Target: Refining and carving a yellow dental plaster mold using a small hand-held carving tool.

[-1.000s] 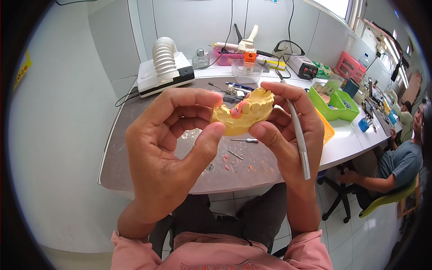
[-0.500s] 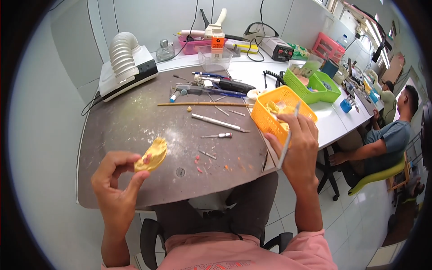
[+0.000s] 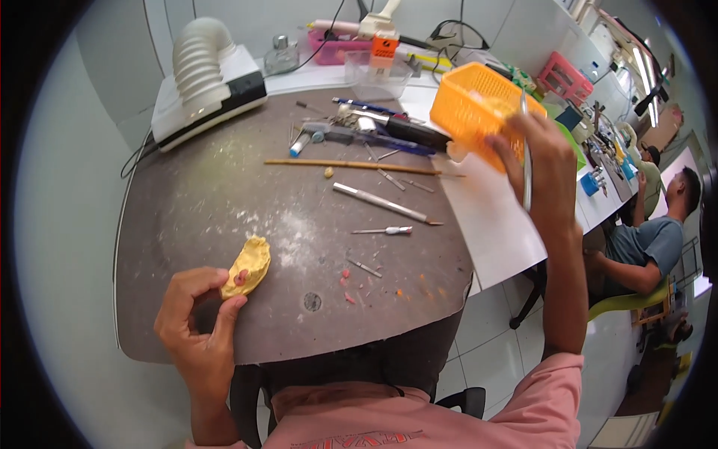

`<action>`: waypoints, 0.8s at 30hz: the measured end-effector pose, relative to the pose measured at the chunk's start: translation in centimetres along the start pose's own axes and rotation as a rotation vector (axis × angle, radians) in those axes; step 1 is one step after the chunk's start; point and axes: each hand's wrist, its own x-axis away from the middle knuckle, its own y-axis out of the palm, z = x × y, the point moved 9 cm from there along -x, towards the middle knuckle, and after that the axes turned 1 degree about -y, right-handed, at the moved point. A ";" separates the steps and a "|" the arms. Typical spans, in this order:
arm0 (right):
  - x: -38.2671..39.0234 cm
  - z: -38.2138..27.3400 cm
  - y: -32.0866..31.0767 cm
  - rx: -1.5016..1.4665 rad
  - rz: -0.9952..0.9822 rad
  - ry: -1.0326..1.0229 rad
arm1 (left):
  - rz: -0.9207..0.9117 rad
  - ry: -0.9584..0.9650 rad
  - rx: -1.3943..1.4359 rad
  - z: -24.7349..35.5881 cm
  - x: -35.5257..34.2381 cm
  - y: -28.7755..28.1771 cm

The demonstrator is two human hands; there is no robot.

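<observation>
Head view, biggest first. Grey bench (image 3: 224, 202) fills the middle, dusted with white powder and a few pink crumbs near the front edge. White strip of table (image 3: 493, 224) abuts its right side. Back left: white dust extractor (image 3: 213, 78) with a ribbed hose. Far right, well apart: another person (image 3: 651, 239) seated in a grey shirt.

Orange basket (image 3: 479, 108) is lifted off the bench at upper right, tilted, held by the right hand (image 3: 542, 168). That hand is closed on the basket's near edge and also pins a thin metal tool (image 3: 525, 150), which stands roughly upright between the fingers.

Bench centre: dark handpiece (image 3: 389, 127) lying across the back, long wooden stick (image 3: 359, 165) in front of it, then a metal knife (image 3: 385, 203) lying diagonally, then a small bur (image 3: 385, 230). All loose, none touching either hand.

Yellow cast (image 3: 249, 266) sits at front left of the bench, resting on the surface. Left hand (image 3: 198, 329) has thumb and forefinger pinched on the cast's near end; other fingers curled, loosely half open. Small pink patch shows on the cast by the fingertips.

Hands are well apart, one at each side of the bench.
</observation>
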 end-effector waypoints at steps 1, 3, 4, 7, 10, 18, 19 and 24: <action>-1.6 0.7 0.9 0.022 -0.010 -0.020 | -0.005 -0.018 -0.012 0.0 -0.1 0.1; -4.2 2.2 3.8 0.098 0.012 -0.113 | -0.033 0.032 -0.036 0.4 -0.4 0.5; -5.4 3.0 6.0 0.134 -0.006 -0.123 | -0.033 0.016 -0.050 0.2 -0.5 0.5; -7.4 6.3 11.8 0.198 -0.088 -0.101 | -0.029 -0.009 -0.013 -0.2 -0.7 0.7; -8.4 7.7 15.3 0.232 -0.201 -0.030 | -0.032 -0.022 -0.013 -0.2 -0.7 0.8; -7.1 3.7 9.7 -0.091 0.164 -0.127 | -0.100 -0.013 0.005 -0.1 -0.8 1.2; -6.6 1.5 8.3 -0.168 0.161 -0.134 | -0.081 -0.031 -0.019 -0.2 -0.9 0.4; -3.3 -6.7 6.5 -0.340 -0.157 -0.234 | -0.254 -0.108 -0.019 -0.3 -1.3 0.9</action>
